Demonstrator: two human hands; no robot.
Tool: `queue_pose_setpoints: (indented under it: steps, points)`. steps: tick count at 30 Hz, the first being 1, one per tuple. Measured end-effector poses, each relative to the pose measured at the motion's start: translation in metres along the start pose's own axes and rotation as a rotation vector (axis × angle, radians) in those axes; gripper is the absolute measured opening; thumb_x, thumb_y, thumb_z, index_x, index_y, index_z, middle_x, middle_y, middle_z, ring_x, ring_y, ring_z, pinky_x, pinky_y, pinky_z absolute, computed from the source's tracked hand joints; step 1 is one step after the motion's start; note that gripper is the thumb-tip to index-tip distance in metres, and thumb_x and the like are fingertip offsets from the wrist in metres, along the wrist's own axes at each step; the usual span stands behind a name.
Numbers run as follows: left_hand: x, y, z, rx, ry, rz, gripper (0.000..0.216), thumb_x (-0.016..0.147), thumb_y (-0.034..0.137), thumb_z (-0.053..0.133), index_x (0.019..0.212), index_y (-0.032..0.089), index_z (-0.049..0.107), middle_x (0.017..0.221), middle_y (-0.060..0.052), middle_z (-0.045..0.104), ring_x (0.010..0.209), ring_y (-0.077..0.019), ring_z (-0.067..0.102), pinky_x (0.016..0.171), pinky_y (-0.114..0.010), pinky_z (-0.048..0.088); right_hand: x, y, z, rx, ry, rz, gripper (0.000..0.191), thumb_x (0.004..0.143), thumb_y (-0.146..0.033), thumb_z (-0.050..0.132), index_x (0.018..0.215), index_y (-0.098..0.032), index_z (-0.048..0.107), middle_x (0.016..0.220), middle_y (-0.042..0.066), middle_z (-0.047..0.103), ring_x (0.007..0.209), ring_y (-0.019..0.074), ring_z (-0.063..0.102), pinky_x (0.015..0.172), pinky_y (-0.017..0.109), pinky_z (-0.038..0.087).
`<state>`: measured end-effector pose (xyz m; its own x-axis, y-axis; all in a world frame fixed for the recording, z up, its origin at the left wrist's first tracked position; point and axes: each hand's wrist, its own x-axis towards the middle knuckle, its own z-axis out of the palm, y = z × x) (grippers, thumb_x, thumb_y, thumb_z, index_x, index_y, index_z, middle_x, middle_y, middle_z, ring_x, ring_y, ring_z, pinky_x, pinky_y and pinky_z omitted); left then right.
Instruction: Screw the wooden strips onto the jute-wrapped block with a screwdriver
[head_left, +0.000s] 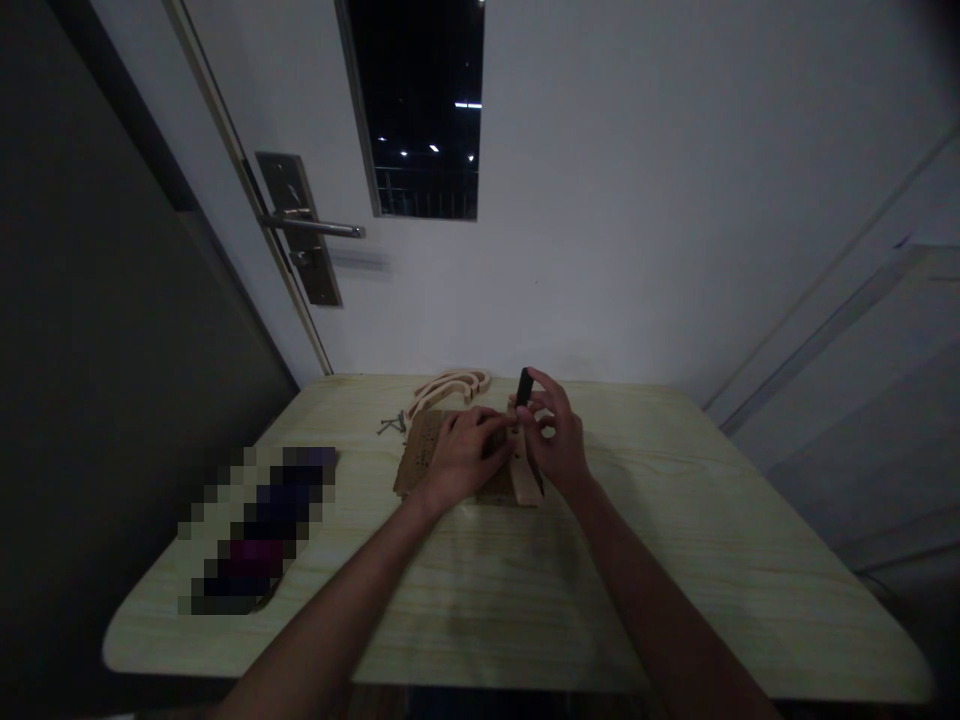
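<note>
A pale wooden strip [526,478] with small dark holes lies near the right edge of a brown cardboard piece [417,456]. My left hand [469,448] rests over the cardboard, its index finger and thumb reaching onto the strip and holding it. My right hand [553,435] pinches a short black stick-like tool [524,387] upright over the strip's far part. The tool's lower end is hidden by my fingers, so its exact kind does not show. Left of the cardboard lie several screws [391,424]. Behind it are curved pale wooden pieces [450,385].
Everything lies on a light wood-grain table [675,560] with rounded front corners. A pixelated dark object [262,530] is at the table's left. A white door [637,200] with a metal handle [322,228] and a narrow dark window [420,110] rises at the back edge.
</note>
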<state>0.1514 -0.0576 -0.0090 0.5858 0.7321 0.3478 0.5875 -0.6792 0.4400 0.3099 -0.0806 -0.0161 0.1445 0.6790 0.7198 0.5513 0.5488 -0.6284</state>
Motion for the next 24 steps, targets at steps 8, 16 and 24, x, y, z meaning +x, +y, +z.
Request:
queue_pose_setpoints:
  steps: [8, 16, 24]
  points:
    - [0.0004, -0.0014, 0.0025, -0.007, 0.004, -0.002, 0.033, 0.090, 0.035, 0.054, 0.121, 0.028, 0.060, 0.120, -0.005, 0.059, 0.117, -0.0227, 0.051, 0.103, -0.043, 0.036, 0.0010, 0.0000, -0.0003, -0.016, 0.030, 0.007, 0.044, 0.089, -0.031, 0.054, 0.132, -0.026, 0.047, 0.093, 0.003, 0.066, 0.062, 0.0100, 0.056, 0.047, 0.020, 0.047]
    - [-0.0001, -0.0013, 0.0023, -0.009, 0.003, -0.014, 0.033, 0.089, 0.036, 0.055, 0.121, 0.028, 0.060, 0.120, -0.004, 0.059, 0.115, -0.0229, 0.051, 0.102, -0.043, 0.036, 0.0010, 0.0018, 0.0005, 0.013, 0.024, 0.023, 0.047, 0.089, -0.032, 0.053, 0.135, -0.027, 0.044, 0.092, 0.003, 0.066, 0.057, 0.0092, 0.052, 0.046, 0.020, 0.045]
    - [0.0000, -0.0002, 0.0019, 0.010, -0.001, -0.010, 0.032, 0.090, 0.036, 0.053, 0.121, 0.027, 0.060, 0.120, -0.004, 0.059, 0.116, -0.0218, 0.051, 0.102, -0.041, 0.035, 0.0005, -0.0004, -0.0012, 0.032, -0.022, 0.017, 0.047, 0.091, -0.033, 0.050, 0.137, -0.026, 0.041, 0.102, 0.005, 0.063, 0.064, 0.0102, 0.053, 0.049, 0.021, 0.046]
